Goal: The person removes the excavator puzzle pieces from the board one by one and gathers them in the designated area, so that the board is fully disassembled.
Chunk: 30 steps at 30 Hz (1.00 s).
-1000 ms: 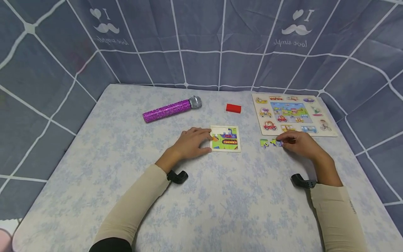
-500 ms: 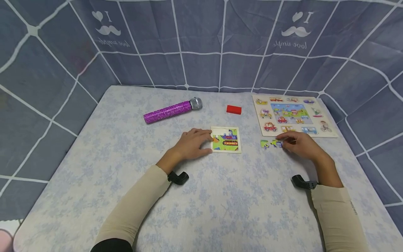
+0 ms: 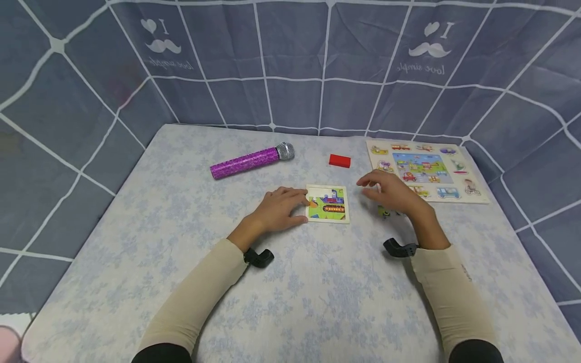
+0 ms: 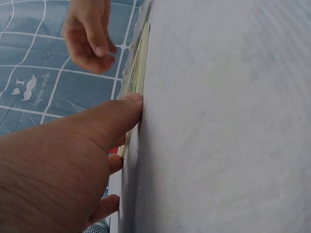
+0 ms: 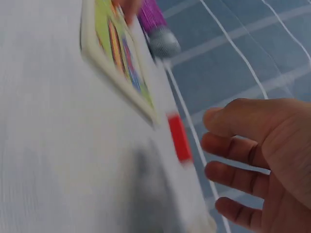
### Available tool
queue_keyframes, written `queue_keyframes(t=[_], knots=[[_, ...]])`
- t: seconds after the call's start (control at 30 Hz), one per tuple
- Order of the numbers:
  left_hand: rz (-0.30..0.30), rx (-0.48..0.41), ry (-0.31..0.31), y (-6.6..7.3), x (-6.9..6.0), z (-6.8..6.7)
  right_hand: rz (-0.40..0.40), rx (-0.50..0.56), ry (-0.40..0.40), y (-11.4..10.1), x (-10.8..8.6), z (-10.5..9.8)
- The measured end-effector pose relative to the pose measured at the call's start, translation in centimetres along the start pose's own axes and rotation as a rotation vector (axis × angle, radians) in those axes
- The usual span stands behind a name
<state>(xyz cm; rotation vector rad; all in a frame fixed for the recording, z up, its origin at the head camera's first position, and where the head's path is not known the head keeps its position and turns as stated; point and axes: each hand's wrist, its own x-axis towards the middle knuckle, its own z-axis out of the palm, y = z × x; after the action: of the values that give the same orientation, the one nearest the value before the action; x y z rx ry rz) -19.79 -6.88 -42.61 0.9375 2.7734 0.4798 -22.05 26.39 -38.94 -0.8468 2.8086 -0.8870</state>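
Observation:
A small square jigsaw puzzle [image 3: 333, 207] in a pale frame lies on the table, with a digger picture on it and a bare strip along its top. My left hand [image 3: 278, 209] rests at its left edge, thumb [image 4: 129, 104] and fingers touching the frame. My right hand [image 3: 388, 191] hovers to the right of the puzzle. In the right wrist view, the right hand [image 5: 262, 160] has its thumb and fingers apart, and nothing shows between them. Loose puzzle pieces [image 3: 384, 213] lie below the right hand, partly hidden by it.
A larger board [image 3: 460, 194] with vehicle pictures lies at the back right. The red block [image 3: 339, 161] is behind the puzzle, and a purple glittery microphone [image 3: 247, 162] lies at the back left. A tiled-pattern curtain [image 3: 295, 55] hangs behind the table.
My right hand has lifted off the loose pieces and moved left toward the puzzle. The left hand stays at the puzzle's edge. The head view has shifted slightly.

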Motion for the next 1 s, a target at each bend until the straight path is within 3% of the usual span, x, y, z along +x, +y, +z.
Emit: queue_keyframes(t=[0.2,0.3,0.47,1.0], knots=[[0.003,0.005,0.003,0.1,0.2,0.1,-0.092,-0.047,-0.132,-1.7,4.2,3.0],[0.001,0.005,0.004,0.1,0.2,0.1,-0.081,-0.067,-0.164,-2.1,5.0,3.8],[0.004,0.011,0.008,0.2,0.1,0.1,-0.012,-0.063,-0.166,-2.4,5.2,4.3],[-0.010,0.019,0.000,0.2,0.0,-0.1,0.066,-0.005,-0.183,-2.8,5.6,4.4]])
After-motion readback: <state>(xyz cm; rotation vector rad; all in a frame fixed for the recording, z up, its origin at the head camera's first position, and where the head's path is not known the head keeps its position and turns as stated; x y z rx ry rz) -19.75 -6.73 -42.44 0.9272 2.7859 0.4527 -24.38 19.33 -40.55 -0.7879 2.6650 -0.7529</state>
